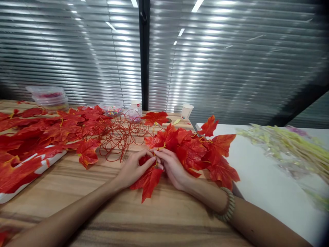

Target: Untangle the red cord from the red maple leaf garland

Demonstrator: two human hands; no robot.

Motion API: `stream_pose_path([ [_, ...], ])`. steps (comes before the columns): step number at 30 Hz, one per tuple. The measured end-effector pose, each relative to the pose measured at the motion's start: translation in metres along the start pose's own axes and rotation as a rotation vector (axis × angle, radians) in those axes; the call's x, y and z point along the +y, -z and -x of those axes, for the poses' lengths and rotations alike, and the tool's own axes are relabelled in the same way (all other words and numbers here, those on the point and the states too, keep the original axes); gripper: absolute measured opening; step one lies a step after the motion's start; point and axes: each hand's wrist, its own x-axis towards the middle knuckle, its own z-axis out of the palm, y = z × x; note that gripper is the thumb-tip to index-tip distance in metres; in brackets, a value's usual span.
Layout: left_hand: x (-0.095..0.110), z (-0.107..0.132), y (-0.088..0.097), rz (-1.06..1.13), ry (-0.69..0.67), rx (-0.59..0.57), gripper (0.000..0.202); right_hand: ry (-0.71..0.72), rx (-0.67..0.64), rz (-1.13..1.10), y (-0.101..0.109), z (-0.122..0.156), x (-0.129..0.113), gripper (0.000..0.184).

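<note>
Fingers of the left hand (131, 168) and right hand (177, 169) are drawn together, pinching a red leaf (148, 181) near its stem end, midway across the table (154, 223); exact grip partly hidden. Step in hand, as judged: fingertip work at the stem. The next move likely calls for a steady pinch, clear of the leaf cluster (194, 151) alongside. Containers: stacked tubs (48, 102), rear left corner, dark red contents uppermost; bead tub (120, 105), rear edge, multicoloured beads (113, 111); paper cup (187, 112), rear right corner, interior unseen.
</note>
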Motion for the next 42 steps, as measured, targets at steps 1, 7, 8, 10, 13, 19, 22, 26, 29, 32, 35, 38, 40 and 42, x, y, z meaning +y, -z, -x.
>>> stream_pose_path([
  [1, -0.0002, -0.0001, -0.0001, -0.003, 0.001, -0.002, 0.021, -0.002, 0.001, 0.003, 0.0, 0.0, 0.0, 0.018],
  [7, -0.0004, 0.0003, -0.0007, -0.057, 0.019, -0.01, 0.021, -0.019, 0.001, 0.012, -0.0001, -0.0008, 0.0002, 0.017],
  [8, -0.0006, 0.0005, -0.0007, -0.065, 0.02, -0.012, 0.021, -0.02, 0.003, 0.013, -0.0002, -0.0009, 0.0003, 0.017],
  [10, -0.0009, 0.0007, -0.0007, -0.074, 0.018, -0.017, 0.021, -0.022, 0.004, 0.014, -0.0003, -0.001, 0.0002, 0.018],
  [13, -0.0012, 0.0007, -0.0008, -0.083, 0.017, -0.021, 0.021, -0.028, 0.002, 0.009, -0.0005, -0.0006, -0.0004, 0.019],
  [19, 0.0004, 0.0011, -0.0007, -0.101, 0.014, -0.033, 0.022, -0.027, 0.003, 0.017, 0.0004, -0.0003, -0.0001, 0.018],
  [22, -0.0003, 0.0015, -0.0007, -0.091, -0.006, -0.036, 0.023, -0.029, 0.007, 0.027, 0.001, -0.0008, 0.0006, 0.019],
  [26, -0.0024, 0.0023, -0.0009, -0.095, -0.003, -0.042, 0.023, -0.027, 0.002, 0.023, 0.0009, -0.001, 0.0011, 0.02],
  [29, -0.0029, 0.0026, -0.0009, -0.1, 0.0, -0.046, 0.023, -0.03, 0.002, 0.022, 0.0004, -0.0007, 0.0009, 0.02],
  [32, -0.002, 0.0024, -0.0005, -0.1, -0.007, -0.051, 0.022, -0.037, 0.006, 0.02, 0.0, -0.0002, 0.0002, 0.021],
  [35, -0.0003, 0.0022, 0.0001, -0.105, -0.019, -0.065, 0.022, -0.044, 0.01, 0.015, -0.0002, 0.0, -0.0004, 0.02],
  [38, 0.001, 0.0023, 0.0011, -0.12, -0.028, -0.083, 0.022, -0.047, 0.004, 0.009, -0.0003, 0.0002, -0.0007, 0.018],
  [40, 0.0013, 0.0025, 0.0018, -0.139, -0.03, -0.093, 0.023, -0.05, 0.0, 0.007, -0.0006, 0.0004, -0.001, 0.018],
  [42, 0.0012, 0.0026, 0.0023, -0.166, -0.027, -0.105, 0.024, -0.052, 0.004, 0.009, -0.001, 0.0006, -0.0015, 0.018],
])
